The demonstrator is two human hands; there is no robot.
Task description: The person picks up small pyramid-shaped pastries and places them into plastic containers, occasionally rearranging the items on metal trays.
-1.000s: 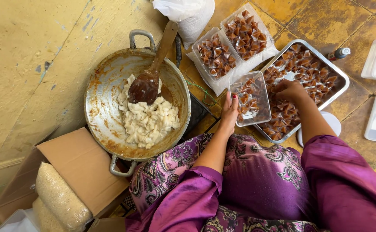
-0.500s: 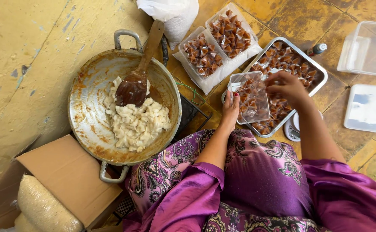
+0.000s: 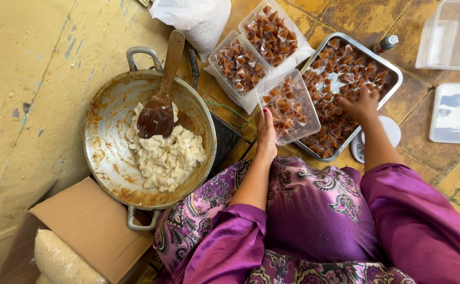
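My left hand (image 3: 266,134) grips the near edge of a clear plastic container (image 3: 288,107) partly filled with small wrapped brown sweets. The container rests on the rim of a metal tray (image 3: 394,67) heaped with several of the same wrapped sweets. My right hand (image 3: 360,103) reaches into the tray, fingers curled down among the sweets; whether it holds any is hidden. Purple sleeves cover both arms.
Two more filled clear containers (image 3: 240,66) (image 3: 272,32) lie behind. A large metal pan (image 3: 104,131) on the left holds pale dough pieces and a wooden spoon (image 3: 161,94). A cardboard box (image 3: 90,226), white bag (image 3: 198,18), empty container (image 3: 453,37), lid (image 3: 458,113) and small bottle (image 3: 386,43) surround.
My right hand has moved from over the small container back into the metal tray. My left hand keeps its hold on the container. The view has shifted slightly.
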